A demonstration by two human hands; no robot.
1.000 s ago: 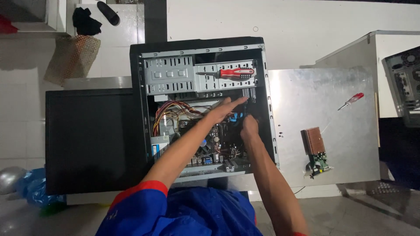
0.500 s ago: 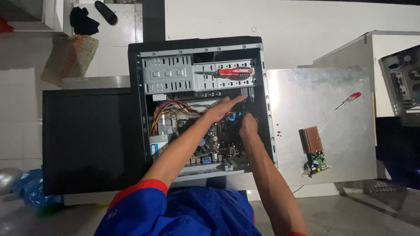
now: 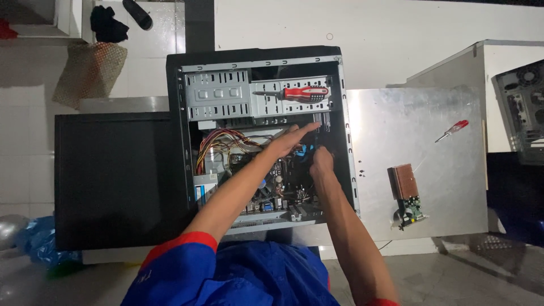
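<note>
both hands (image 3: pixel 309 150) inside open computer case (image 3: pixel 345 170)

right hand (image 3: pixel 321 162) fingers hidden, second case (image 3: pixel 522 110) cropped

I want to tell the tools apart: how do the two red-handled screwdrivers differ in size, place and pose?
The large screwdriver lies level on the drive bay inside the open computer case; the small screwdriver lies slanted on the metal side panel, outside it. The large one's handle has black grips; the small one's looks plain red. Neither is in a hand.

Dim edges — bright, sharp centre
</note>
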